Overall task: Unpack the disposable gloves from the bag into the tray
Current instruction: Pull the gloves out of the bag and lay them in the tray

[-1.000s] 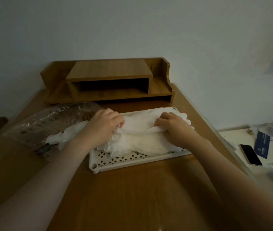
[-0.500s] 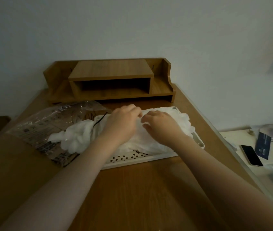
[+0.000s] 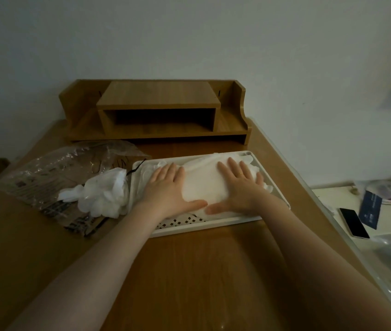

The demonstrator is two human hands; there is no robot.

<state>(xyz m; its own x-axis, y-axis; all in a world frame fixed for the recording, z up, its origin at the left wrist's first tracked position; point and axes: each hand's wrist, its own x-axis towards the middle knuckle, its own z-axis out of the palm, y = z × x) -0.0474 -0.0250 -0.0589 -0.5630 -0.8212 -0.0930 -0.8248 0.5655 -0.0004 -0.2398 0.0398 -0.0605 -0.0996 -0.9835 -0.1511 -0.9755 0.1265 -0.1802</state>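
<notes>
A: Where do we have our hands?

B: Both lie flat on the stack of gloves (image 3: pixel 204 187) in the white tray (image 3: pixel 213 224). Our left hand (image 3: pixel 169 189) presses the left part of the stack with straight fingers, and our right hand (image 3: pixel 239 187) presses the right part the same way. The thumbs point toward each other along the near edge of the stack and almost meet. Neither hand grips anything.

A: And the rest of the gloves?

B: A loose clump of gloves (image 3: pixel 106 194) sits outside the tray, just beside its left rim, resting on the clear plastic bag (image 3: pixel 53 173). The bag lies crumpled on the wooden desk (image 3: pixel 201 271), left of the tray.

A: What else do we see?

B: A wooden desk shelf (image 3: pixel 158 111) stands behind the tray against the wall. Off to the right, on a lower white surface, lies a phone (image 3: pixel 354 223) beside a dark blue card (image 3: pixel 370 210).
</notes>
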